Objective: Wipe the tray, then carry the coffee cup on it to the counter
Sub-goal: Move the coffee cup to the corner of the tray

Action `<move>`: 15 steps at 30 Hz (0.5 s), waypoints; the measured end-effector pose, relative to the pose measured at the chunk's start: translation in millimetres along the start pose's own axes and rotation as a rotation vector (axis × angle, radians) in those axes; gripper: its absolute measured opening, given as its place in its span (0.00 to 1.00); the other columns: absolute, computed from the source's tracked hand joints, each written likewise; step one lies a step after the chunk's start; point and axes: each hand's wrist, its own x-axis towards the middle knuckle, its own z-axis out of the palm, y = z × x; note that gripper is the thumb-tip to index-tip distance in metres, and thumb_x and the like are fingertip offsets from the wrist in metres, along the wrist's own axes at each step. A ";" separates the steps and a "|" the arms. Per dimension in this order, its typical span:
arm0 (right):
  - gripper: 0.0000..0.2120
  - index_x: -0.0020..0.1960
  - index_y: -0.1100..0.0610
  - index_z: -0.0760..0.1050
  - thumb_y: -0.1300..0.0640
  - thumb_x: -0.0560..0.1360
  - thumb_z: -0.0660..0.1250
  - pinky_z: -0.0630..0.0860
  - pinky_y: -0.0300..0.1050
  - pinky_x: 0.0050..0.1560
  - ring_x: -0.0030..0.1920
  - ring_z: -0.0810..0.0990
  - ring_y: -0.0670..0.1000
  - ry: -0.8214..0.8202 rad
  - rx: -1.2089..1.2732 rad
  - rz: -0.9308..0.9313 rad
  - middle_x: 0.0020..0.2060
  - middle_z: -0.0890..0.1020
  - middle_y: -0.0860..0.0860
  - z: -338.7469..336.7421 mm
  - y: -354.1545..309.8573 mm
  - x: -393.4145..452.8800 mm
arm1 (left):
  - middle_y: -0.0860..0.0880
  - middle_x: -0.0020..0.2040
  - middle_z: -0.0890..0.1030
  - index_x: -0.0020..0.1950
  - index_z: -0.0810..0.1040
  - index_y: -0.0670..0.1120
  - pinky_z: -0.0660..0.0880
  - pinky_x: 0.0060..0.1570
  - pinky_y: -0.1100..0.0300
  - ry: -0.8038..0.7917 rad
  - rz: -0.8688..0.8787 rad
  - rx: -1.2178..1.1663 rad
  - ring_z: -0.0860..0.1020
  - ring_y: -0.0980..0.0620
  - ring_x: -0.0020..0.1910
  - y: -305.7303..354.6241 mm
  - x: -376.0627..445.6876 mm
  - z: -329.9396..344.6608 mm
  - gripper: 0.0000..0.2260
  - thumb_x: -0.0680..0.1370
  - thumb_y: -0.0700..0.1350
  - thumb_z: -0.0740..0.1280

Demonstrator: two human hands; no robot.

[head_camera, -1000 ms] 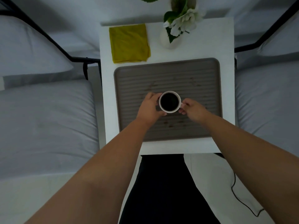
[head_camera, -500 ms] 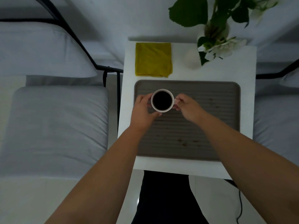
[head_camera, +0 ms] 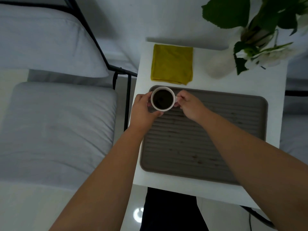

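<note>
Two hands grip the coffee cup point(head_camera: 163, 98) over the tray's point(head_camera: 233, 130) far-left corner: left hand point(head_camera: 143, 110) wrapped around its side, right hand point(head_camera: 190, 105) pinching the handle. The stained tray fills the white table point(head_camera: 260, 80); a yellow cloth point(head_camera: 172, 64) and a vase point(head_camera: 220, 66) lie along the far edge, beds point(head_camera: 55, 124) flanking.

A bedroom, seen from above. A small white bedside table point(head_camera: 260, 90) stands between two beds with grey bedding; the left bed point(head_camera: 55, 127) shows a pillow point(head_camera: 45, 42) and a black metal frame point(head_camera: 93, 42). On the table stand a white vase point(head_camera: 220, 66) of flowers, a folded yellow cloth point(head_camera: 172, 64) and a ribbed grey tray point(head_camera: 216, 139).
</note>
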 end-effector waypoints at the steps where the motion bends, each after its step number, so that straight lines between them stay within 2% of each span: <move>1: 0.12 0.39 0.48 0.68 0.57 0.80 0.55 0.75 0.58 0.57 0.51 0.80 0.55 -0.004 -0.010 0.003 0.40 0.81 0.47 1.3 1.1 -0.1 | 0.53 0.55 0.70 0.66 0.73 0.47 0.70 0.44 0.79 -0.009 -0.001 -0.006 0.74 0.65 0.43 -2.3 0.2 -0.1 0.34 0.62 0.41 0.79; 5: 0.10 0.42 0.48 0.69 0.56 0.80 0.55 0.75 0.58 0.57 0.51 0.80 0.55 0.011 -0.001 0.027 0.42 0.81 0.49 4.6 8.4 0.7 | 0.54 0.55 0.70 0.66 0.72 0.47 0.70 0.45 0.79 -0.031 0.023 -0.016 0.74 0.65 0.44 -4.7 0.5 1.6 0.34 0.63 0.41 0.79; 8: 0.03 0.51 0.50 0.68 0.54 0.80 0.57 0.76 0.57 0.56 0.50 0.81 0.53 0.028 0.004 0.005 0.42 0.83 0.50 4.1 11.1 -0.3 | 0.54 0.55 0.69 0.67 0.72 0.47 0.69 0.45 0.81 -0.050 0.013 -0.021 0.74 0.64 0.45 -2.7 1.0 -0.6 0.34 0.63 0.42 0.80; 9: 0.04 0.54 0.51 0.67 0.54 0.80 0.57 0.76 0.55 0.55 0.50 0.81 0.52 0.032 -0.007 -0.004 0.43 0.83 0.51 2.4 11.2 -1.4 | 0.55 0.56 0.69 0.67 0.72 0.48 0.69 0.45 0.80 -0.070 0.002 -0.020 0.74 0.64 0.45 -3.3 1.2 -2.4 0.35 0.62 0.42 0.80; 11: 0.09 0.59 0.52 0.65 0.52 0.80 0.58 0.74 0.48 0.51 0.48 0.81 0.52 0.050 -0.044 -0.013 0.43 0.83 0.53 -4.7 9.3 -3.6 | 0.55 0.57 0.68 0.69 0.70 0.49 0.70 0.49 0.74 -0.147 -0.029 -0.008 0.74 0.61 0.49 -5.8 1.8 -8.3 0.39 0.61 0.44 0.81; 13: 0.10 0.60 0.51 0.66 0.52 0.79 0.59 0.71 0.45 0.48 0.47 0.80 0.53 0.137 -0.046 -0.021 0.44 0.83 0.55 -14.7 5.0 -1.1 | 0.55 0.60 0.67 0.71 0.68 0.51 0.71 0.52 0.66 -0.219 -0.065 0.002 0.73 0.57 0.55 -10.1 5.3 -18.3 0.42 0.60 0.48 0.82; 15: 0.11 0.60 0.53 0.69 0.53 0.79 0.59 0.68 0.42 0.47 0.47 0.77 0.53 0.248 -0.037 -0.010 0.45 0.81 0.55 -24.5 -0.9 7.7 | 0.54 0.63 0.68 0.71 0.67 0.53 0.71 0.50 0.64 -0.241 -0.108 -0.026 0.73 0.55 0.57 -12.2 13.4 -29.9 0.43 0.59 0.51 0.81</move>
